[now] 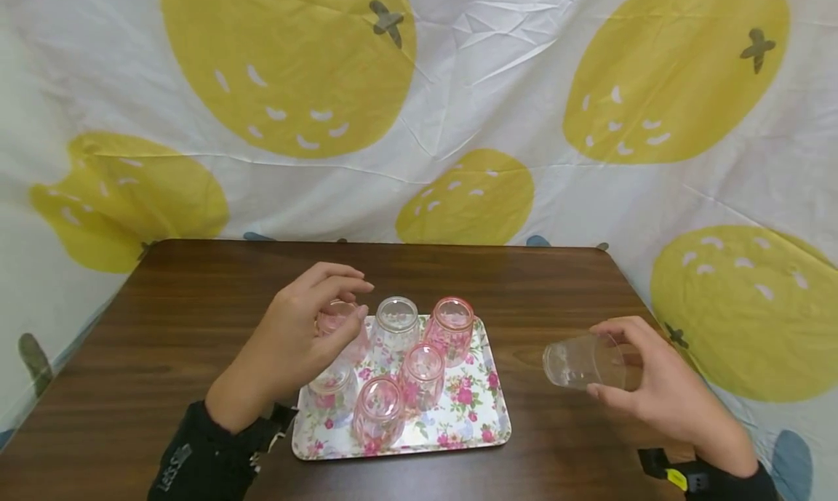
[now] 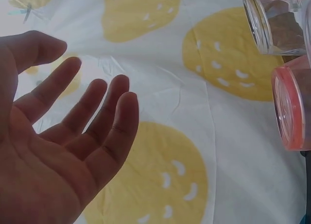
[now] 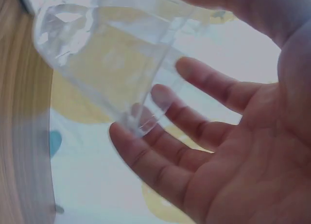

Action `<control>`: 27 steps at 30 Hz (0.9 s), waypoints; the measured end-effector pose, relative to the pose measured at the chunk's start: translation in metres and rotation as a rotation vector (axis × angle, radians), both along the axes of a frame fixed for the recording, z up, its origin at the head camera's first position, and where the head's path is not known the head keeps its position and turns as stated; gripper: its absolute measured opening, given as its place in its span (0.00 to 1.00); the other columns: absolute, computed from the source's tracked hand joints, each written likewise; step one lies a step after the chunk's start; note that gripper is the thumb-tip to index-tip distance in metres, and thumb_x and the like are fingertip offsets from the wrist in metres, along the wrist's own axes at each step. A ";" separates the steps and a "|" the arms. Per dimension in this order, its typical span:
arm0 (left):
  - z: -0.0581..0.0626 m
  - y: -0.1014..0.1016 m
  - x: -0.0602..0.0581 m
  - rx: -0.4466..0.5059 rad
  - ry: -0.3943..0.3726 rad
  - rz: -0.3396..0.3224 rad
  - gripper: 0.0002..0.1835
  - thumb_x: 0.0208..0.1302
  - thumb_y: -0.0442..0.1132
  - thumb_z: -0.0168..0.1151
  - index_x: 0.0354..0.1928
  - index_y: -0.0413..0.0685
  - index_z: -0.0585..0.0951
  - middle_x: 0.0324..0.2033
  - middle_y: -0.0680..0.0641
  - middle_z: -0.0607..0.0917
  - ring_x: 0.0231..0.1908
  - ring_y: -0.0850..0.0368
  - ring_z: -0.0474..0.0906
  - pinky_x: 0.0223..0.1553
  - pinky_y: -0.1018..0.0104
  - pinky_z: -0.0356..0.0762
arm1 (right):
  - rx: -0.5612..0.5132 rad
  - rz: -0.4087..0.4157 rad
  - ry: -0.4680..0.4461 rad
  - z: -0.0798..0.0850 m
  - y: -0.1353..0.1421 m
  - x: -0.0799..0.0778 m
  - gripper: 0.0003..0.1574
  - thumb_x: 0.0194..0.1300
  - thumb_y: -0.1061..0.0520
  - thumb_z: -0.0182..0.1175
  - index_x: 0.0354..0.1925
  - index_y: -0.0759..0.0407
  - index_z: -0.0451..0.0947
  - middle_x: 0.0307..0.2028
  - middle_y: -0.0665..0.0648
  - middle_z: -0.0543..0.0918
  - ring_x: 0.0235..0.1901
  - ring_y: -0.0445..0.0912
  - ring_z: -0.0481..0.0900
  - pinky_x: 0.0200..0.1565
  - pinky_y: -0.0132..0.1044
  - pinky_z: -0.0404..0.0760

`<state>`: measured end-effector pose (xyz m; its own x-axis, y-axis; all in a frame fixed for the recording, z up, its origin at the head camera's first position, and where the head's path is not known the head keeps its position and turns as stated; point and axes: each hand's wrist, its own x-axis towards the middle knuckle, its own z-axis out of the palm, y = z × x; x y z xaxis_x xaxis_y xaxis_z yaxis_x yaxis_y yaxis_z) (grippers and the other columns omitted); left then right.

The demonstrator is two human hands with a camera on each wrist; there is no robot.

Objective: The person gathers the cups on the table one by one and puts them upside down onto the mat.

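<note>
My right hand (image 1: 661, 392) pinches a clear cup (image 1: 576, 361) near its wider end, thumb on one side and fingers on the other. Tipped over sideways, the cup points its narrower end left, over the table to the right of the tray. In the right wrist view, fingertips (image 3: 127, 136) press the cup's edge (image 3: 141, 129). My left hand (image 1: 297, 330) hovers over the left part of the flowered tray (image 1: 484, 421), its fingers loosely bent around nothing. It partly hides a pink glass (image 1: 356, 345) at the tray's back left and sits just above a clear glass (image 1: 334, 381).
Several pink and clear glasses stand on the tray, among them a clear one (image 1: 397, 323) and a pink one (image 1: 453, 326) at the back. Below lies a dark wooden table (image 1: 196, 305). A white cloth (image 1: 458, 108) with yellow fruit prints hangs behind it.
</note>
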<state>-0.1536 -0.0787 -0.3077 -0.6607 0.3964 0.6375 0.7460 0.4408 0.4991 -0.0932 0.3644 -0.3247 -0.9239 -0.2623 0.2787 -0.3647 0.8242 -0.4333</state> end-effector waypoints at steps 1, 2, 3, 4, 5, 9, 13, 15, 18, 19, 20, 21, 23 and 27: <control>0.001 0.000 0.000 0.017 0.008 0.000 0.14 0.59 0.31 0.68 0.48 0.42 0.84 0.51 0.46 0.81 0.42 0.59 0.81 0.35 0.57 0.89 | -0.030 0.007 0.010 0.001 -0.002 -0.001 0.41 0.50 0.52 0.78 0.58 0.57 0.71 0.51 0.51 0.74 0.47 0.44 0.72 0.44 0.44 0.86; 0.001 0.000 0.000 0.031 0.014 0.001 0.14 0.59 0.31 0.68 0.48 0.42 0.84 0.51 0.45 0.81 0.42 0.59 0.81 0.35 0.56 0.89 | -0.065 0.016 0.014 0.002 -0.003 -0.001 0.41 0.49 0.54 0.78 0.59 0.57 0.70 0.51 0.50 0.74 0.47 0.43 0.72 0.45 0.38 0.86; 0.002 -0.001 0.000 0.038 0.015 0.005 0.13 0.59 0.31 0.68 0.47 0.42 0.84 0.51 0.46 0.81 0.42 0.60 0.80 0.35 0.55 0.88 | -0.097 0.027 0.023 0.002 -0.005 -0.002 0.42 0.48 0.57 0.78 0.59 0.57 0.70 0.51 0.49 0.74 0.48 0.42 0.73 0.45 0.32 0.85; 0.002 -0.001 0.001 0.044 0.015 0.005 0.13 0.60 0.31 0.68 0.47 0.42 0.84 0.51 0.46 0.81 0.42 0.60 0.80 0.36 0.54 0.88 | -0.137 0.042 0.023 0.003 -0.007 -0.002 0.43 0.48 0.59 0.78 0.60 0.57 0.69 0.52 0.49 0.74 0.48 0.41 0.74 0.47 0.26 0.84; 0.003 -0.001 0.001 0.047 0.012 0.003 0.13 0.60 0.32 0.68 0.47 0.42 0.84 0.51 0.46 0.81 0.43 0.60 0.80 0.36 0.54 0.88 | -0.178 0.063 0.026 0.004 -0.010 -0.003 0.43 0.47 0.62 0.78 0.60 0.58 0.69 0.52 0.50 0.74 0.49 0.41 0.74 0.47 0.21 0.81; 0.003 -0.001 0.002 0.061 0.002 -0.006 0.12 0.61 0.33 0.67 0.47 0.43 0.84 0.51 0.46 0.81 0.42 0.61 0.80 0.38 0.54 0.88 | -0.346 0.163 -0.010 0.006 -0.022 -0.006 0.45 0.47 0.71 0.75 0.61 0.65 0.66 0.56 0.59 0.72 0.53 0.44 0.74 0.51 0.20 0.80; 0.003 0.002 0.003 0.095 0.007 -0.026 0.12 0.60 0.32 0.67 0.46 0.43 0.84 0.50 0.46 0.82 0.42 0.61 0.80 0.39 0.54 0.88 | -0.504 0.264 -0.030 0.008 -0.037 -0.012 0.45 0.45 0.79 0.72 0.60 0.70 0.64 0.58 0.63 0.70 0.55 0.46 0.73 0.52 0.24 0.81; 0.004 0.006 0.004 0.109 0.012 -0.039 0.12 0.59 0.33 0.67 0.46 0.43 0.85 0.50 0.47 0.82 0.41 0.61 0.79 0.38 0.55 0.88 | -0.585 0.342 -0.023 0.010 -0.045 -0.015 0.45 0.43 0.83 0.69 0.59 0.74 0.63 0.58 0.63 0.70 0.55 0.48 0.74 0.52 0.27 0.82; 0.005 0.012 0.007 0.118 0.019 -0.067 0.12 0.57 0.33 0.68 0.45 0.45 0.85 0.50 0.48 0.82 0.38 0.61 0.77 0.36 0.58 0.85 | -0.674 0.471 -0.007 0.012 -0.058 -0.020 0.44 0.43 0.86 0.65 0.59 0.78 0.61 0.58 0.65 0.70 0.54 0.51 0.75 0.51 0.30 0.84; 0.005 0.015 0.008 0.120 0.021 -0.079 0.12 0.57 0.33 0.68 0.45 0.45 0.84 0.50 0.48 0.82 0.37 0.61 0.77 0.36 0.58 0.84 | -0.692 0.507 -0.004 0.013 -0.062 -0.021 0.44 0.43 0.87 0.64 0.59 0.79 0.60 0.58 0.65 0.70 0.54 0.52 0.75 0.50 0.30 0.84; 0.004 0.016 0.009 0.123 0.020 -0.093 0.13 0.56 0.33 0.69 0.45 0.45 0.84 0.50 0.48 0.82 0.38 0.60 0.77 0.36 0.58 0.83 | -0.710 0.545 -0.002 0.014 -0.066 -0.023 0.44 0.42 0.87 0.63 0.59 0.81 0.59 0.58 0.66 0.70 0.54 0.53 0.75 0.50 0.32 0.85; 0.004 0.018 0.009 0.126 0.019 -0.110 0.14 0.55 0.33 0.69 0.45 0.45 0.84 0.50 0.47 0.81 0.39 0.59 0.77 0.36 0.58 0.83 | -0.719 0.566 -0.001 0.016 -0.070 -0.024 0.44 0.43 0.87 0.62 0.59 0.81 0.59 0.59 0.67 0.70 0.54 0.53 0.75 0.49 0.32 0.85; 0.003 0.022 0.010 0.132 0.012 -0.140 0.15 0.54 0.32 0.71 0.46 0.45 0.84 0.50 0.47 0.81 0.43 0.58 0.77 0.38 0.56 0.84 | -0.732 0.591 -0.006 0.018 -0.077 -0.026 0.43 0.43 0.87 0.62 0.59 0.80 0.59 0.59 0.66 0.70 0.54 0.54 0.75 0.48 0.32 0.86; 0.001 0.027 0.013 0.141 -0.019 -0.191 0.19 0.52 0.34 0.74 0.48 0.46 0.83 0.51 0.46 0.81 0.50 0.57 0.77 0.41 0.53 0.85 | -0.733 0.606 -0.015 0.022 -0.091 -0.029 0.43 0.43 0.86 0.63 0.59 0.79 0.59 0.59 0.65 0.70 0.55 0.55 0.73 0.48 0.33 0.86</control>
